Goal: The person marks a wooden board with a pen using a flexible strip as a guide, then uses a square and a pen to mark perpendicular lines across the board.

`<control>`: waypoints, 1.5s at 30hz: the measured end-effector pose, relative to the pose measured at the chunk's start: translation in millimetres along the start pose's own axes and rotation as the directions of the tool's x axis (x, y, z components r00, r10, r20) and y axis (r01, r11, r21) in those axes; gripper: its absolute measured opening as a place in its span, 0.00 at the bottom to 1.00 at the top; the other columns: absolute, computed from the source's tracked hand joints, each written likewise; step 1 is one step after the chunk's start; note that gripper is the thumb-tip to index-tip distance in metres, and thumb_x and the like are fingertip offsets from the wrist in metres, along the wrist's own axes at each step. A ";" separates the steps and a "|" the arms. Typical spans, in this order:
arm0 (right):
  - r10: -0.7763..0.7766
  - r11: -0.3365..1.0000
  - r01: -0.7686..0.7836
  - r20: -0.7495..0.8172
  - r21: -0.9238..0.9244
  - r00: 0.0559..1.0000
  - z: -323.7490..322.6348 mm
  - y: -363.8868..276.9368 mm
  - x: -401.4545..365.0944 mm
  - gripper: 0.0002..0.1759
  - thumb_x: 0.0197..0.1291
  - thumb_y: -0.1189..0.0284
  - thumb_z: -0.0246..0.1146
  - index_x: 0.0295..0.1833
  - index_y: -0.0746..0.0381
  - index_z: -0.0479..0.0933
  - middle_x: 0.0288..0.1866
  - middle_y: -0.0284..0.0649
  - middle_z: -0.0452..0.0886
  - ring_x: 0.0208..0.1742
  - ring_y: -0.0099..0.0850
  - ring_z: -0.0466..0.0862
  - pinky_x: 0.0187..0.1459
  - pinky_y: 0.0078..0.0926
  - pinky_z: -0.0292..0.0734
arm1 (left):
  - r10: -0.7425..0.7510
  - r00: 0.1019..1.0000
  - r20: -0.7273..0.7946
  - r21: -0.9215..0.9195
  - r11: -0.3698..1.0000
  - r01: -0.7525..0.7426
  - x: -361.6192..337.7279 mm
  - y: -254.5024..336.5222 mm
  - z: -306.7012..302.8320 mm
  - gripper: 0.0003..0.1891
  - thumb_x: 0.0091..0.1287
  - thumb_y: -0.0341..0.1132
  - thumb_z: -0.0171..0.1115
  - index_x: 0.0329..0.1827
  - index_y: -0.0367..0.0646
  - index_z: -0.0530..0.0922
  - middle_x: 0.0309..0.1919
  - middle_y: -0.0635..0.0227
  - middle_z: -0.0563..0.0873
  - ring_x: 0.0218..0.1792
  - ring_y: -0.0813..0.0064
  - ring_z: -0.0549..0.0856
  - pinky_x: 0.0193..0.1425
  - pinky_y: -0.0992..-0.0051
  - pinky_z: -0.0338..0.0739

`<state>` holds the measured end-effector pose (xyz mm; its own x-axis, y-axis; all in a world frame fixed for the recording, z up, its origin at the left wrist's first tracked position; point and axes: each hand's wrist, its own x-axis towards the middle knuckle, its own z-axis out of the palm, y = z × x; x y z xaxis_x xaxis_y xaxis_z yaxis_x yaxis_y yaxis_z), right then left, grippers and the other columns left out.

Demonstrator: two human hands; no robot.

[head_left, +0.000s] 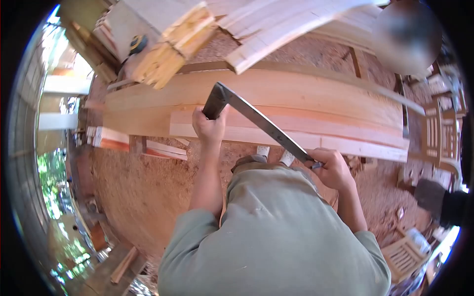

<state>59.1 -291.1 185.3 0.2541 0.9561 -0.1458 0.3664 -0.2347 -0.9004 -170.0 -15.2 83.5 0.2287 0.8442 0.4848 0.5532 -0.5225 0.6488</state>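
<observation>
An open-sided workshop with a sawdust floor [148, 187] and greenery beyond its left edge; long pale planks [306, 96] lie across the middle on a support that is hidden, with a bundle of short yellow offcuts [165, 56] at their far left end. The left hand [210, 127] has its grip closed tight round the short arm of a steel square [256, 117], whose corner points away from the person and whose long arm slants down to the right over the planks' near edge. The right hand [335, 168] has its grip closed on the tip of that long arm. Slatted wooden chairs [437, 135] stand at the far right
</observation>
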 end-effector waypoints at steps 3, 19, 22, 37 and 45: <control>-0.153 0.988 0.153 0.092 0.015 0.984 5.5 -25.3 20.4 0.12 0.65 0.72 0.68 0.51 0.66 0.85 0.37 0.46 0.87 0.38 0.42 0.87 0.43 0.34 0.80 | -0.266 0.937 -0.225 -0.045 0.964 0.262 10.6 -42.9 -6.1 0.22 0.59 0.45 0.79 0.41 0.34 0.80 0.36 0.52 0.85 0.37 0.53 0.86 0.44 0.59 0.79; -0.162 0.901 -0.060 0.462 0.429 0.872 164.3 -3.9 113.6 0.16 0.74 0.64 0.61 0.52 0.68 0.82 0.38 0.38 0.86 0.42 0.24 0.82 0.49 0.30 0.78 | -0.429 0.647 0.630 -0.776 -0.323 0.541 -94.2 35.7 -64.4 0.19 0.77 0.43 0.52 0.61 0.39 0.78 0.44 0.63 0.87 0.40 0.72 0.85 0.42 0.72 0.79; -0.054 0.965 -0.107 0.586 0.238 0.809 143.2 -24.7 124.0 0.16 0.71 0.65 0.63 0.53 0.67 0.83 0.38 0.36 0.87 0.38 0.24 0.82 0.44 0.29 0.78 | -0.425 0.644 0.636 -0.763 -0.226 0.605 -99.1 22.1 -51.3 0.21 0.78 0.44 0.51 0.66 0.41 0.74 0.45 0.66 0.87 0.42 0.74 0.86 0.45 0.73 0.79; 0.251 0.860 -0.414 0.460 0.297 0.852 131.1 19.1 279.0 0.17 0.69 0.70 0.65 0.59 0.68 0.81 0.36 0.30 0.82 0.27 0.17 0.74 0.29 0.17 0.70 | -0.159 0.738 0.656 -0.239 0.883 0.403 18.2 -21.3 -35.9 0.21 0.73 0.49 0.63 0.41 0.36 0.87 0.54 0.55 0.85 0.50 0.60 0.88 0.55 0.56 0.80; 0.390 0.884 -0.447 0.312 0.137 0.867 167.2 34.6 282.0 0.15 0.74 0.71 0.61 0.60 0.66 0.81 0.33 0.29 0.80 0.28 0.16 0.73 0.27 0.18 0.68 | 0.154 0.805 0.573 0.042 0.975 -0.217 20.0 -64.2 6.0 0.17 0.62 0.49 0.68 0.38 0.44 0.90 0.65 0.60 0.77 0.75 0.55 0.67 0.80 0.40 0.54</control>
<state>-6.1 -0.2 44.5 0.0838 0.7917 -0.6051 0.0874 -0.6107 -0.7870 -196.1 35.9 48.0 0.7282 0.6677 0.1546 0.5234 -0.6874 0.5035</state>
